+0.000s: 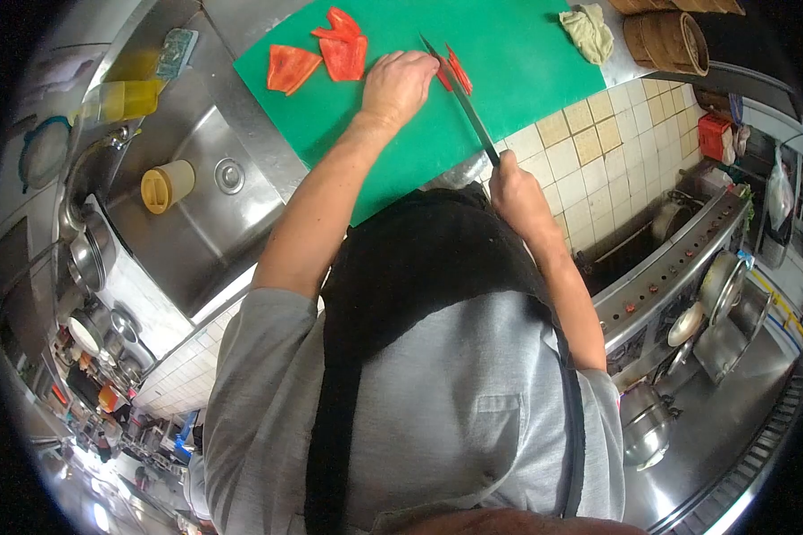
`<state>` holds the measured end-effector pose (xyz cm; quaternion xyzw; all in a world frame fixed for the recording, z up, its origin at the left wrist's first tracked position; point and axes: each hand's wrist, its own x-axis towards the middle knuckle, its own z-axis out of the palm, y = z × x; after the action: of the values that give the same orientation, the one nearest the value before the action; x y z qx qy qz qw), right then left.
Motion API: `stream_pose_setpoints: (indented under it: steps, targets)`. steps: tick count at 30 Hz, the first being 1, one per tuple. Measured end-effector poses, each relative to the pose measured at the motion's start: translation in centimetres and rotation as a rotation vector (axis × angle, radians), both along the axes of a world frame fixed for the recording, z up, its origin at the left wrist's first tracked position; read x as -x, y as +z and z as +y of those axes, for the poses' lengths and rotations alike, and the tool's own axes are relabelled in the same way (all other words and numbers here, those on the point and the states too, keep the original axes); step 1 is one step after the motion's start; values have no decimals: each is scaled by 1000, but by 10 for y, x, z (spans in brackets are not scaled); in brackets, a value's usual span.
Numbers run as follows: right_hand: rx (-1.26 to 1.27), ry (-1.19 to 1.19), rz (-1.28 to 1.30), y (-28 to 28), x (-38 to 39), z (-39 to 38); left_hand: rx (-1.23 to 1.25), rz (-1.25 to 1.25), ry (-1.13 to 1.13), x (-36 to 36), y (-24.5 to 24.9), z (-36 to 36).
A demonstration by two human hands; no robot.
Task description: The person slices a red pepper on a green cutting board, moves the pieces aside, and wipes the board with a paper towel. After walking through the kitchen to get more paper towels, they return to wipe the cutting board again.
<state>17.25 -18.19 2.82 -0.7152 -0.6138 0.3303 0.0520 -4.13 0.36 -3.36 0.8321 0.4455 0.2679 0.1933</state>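
Nearest, from six o'clock up to the middle of the view: grey shirt (446, 401) under a black apron (410, 259), with a dark strap down either side. Bare forearms stretched forward from short sleeves, one toward twelve o'clock, one toward two. Toward two o'clock, right hand (519, 201) clenched round the handle of a long knife (473, 123), with the blade slanting away toward twelve. At twelve o'clock, left hand (398, 87) with palm down and fingers bent, tips close beside the blade; impossible to tell, with fingertips partly hidden, whether grasping or merely pressing. Between twelve and one, narrow red pepper strips (460, 71) lying close along the blade. Toward eleven, broad red pepper pieces (293, 69), one by itself, others bunched near the left hand. Beneath it all, a green cutting board (531, 71), with a crumpled pale cloth (587, 34) at its edge toward one o'clock.

Farther out, between nine and ten, steel sink (214, 267) with a yellow container (167, 186) near the round drain (229, 176). Between one and two, pale tiles (589, 147). At two, round wooden steamer (674, 43); beyond, red box (716, 136). At three, steel panel (665, 276) with a row of knobs. At four, metal pot (647, 428).
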Motion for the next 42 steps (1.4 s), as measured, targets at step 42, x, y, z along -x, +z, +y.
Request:
stream_pose_setpoints:
  steps: [42]
  targets:
    - [-45, 29, 32, -11, -9, 3, 25, 56, -23, 0, 3, 4]
